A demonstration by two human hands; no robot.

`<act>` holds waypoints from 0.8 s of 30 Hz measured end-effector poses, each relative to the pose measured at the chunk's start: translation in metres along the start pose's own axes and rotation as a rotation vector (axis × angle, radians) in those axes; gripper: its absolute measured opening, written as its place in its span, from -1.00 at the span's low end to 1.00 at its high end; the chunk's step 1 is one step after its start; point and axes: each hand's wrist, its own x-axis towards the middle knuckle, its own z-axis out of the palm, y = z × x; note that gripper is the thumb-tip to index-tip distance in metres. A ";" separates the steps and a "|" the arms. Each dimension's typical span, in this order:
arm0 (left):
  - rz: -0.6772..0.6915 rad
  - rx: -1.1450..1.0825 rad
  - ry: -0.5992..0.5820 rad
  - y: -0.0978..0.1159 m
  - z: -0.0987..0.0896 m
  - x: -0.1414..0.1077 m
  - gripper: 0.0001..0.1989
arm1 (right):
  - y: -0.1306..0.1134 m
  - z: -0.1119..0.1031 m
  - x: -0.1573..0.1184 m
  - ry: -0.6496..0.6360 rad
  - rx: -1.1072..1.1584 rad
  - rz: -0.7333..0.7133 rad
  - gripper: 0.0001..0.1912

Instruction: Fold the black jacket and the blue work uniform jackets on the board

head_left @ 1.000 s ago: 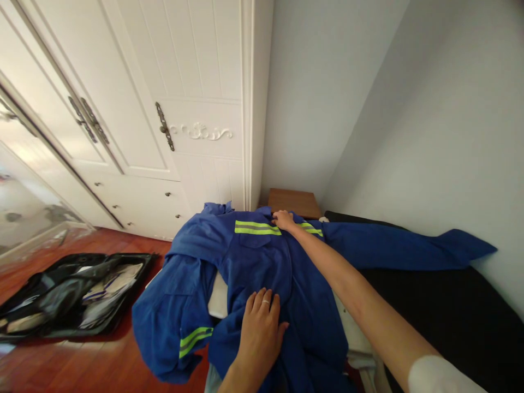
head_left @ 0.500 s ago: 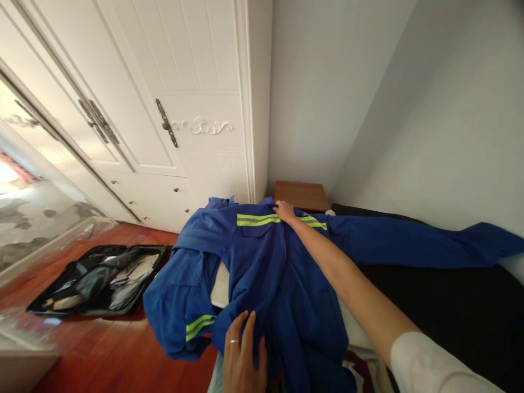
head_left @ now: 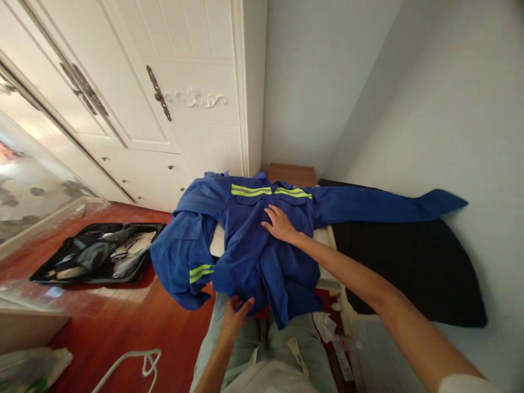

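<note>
A blue work jacket (head_left: 245, 229) with yellow-green and grey reflective stripes lies front up over a pale support. One sleeve (head_left: 368, 204) stretches to the right across a black surface; another blue part with a striped band (head_left: 201, 273) hangs down on the left. My right hand (head_left: 280, 224) is over the jacket's front, below the chest stripes, with fingers spread and nothing gripped. At the jacket's lower hem is my left hand (head_left: 238, 311), thumb and forefinger apart at the cloth's edge. Whether its other fingers touch the cloth is hard to see.
An open black suitcase (head_left: 100, 254) with clothes lies on the red wooden floor (head_left: 123, 322) at left. White wardrobe doors (head_left: 196, 71) stand behind. A brown wooden piece (head_left: 292, 173) is at the back, and a black padded surface (head_left: 413, 267) lies right, by the wall.
My right hand has let go near the collar and come down onto the jacket's front. My left hand has moved to the hem. The view has tilted downward.
</note>
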 end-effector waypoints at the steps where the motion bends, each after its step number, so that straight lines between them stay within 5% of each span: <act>1: -0.082 -0.034 0.008 -0.005 0.003 -0.003 -0.48 | -0.002 0.004 -0.004 0.006 0.033 0.052 -0.39; 5: -0.279 -0.220 -0.055 -0.021 0.017 -0.012 -0.68 | -0.015 0.000 -0.013 0.189 0.119 0.185 -0.45; 8: -0.235 -0.393 -0.114 -0.027 0.023 -0.013 -0.80 | -0.033 -0.022 -0.040 0.223 0.138 0.173 -0.53; 13: -0.190 -0.535 0.000 -0.025 0.009 -0.007 -0.88 | -0.065 -0.049 -0.150 -0.268 0.224 0.114 -0.55; 15: -0.136 -0.577 0.023 -0.020 0.000 -0.003 -0.90 | -0.068 -0.046 -0.195 -0.333 0.155 0.100 -0.37; 19: -0.023 -0.567 -0.088 -0.004 -0.011 0.003 -0.91 | -0.061 -0.024 -0.243 -0.102 -0.168 0.140 -0.24; 24: 0.139 -0.569 -0.173 0.016 -0.013 -0.008 -0.81 | -0.064 -0.012 -0.240 0.091 -0.320 0.122 -0.69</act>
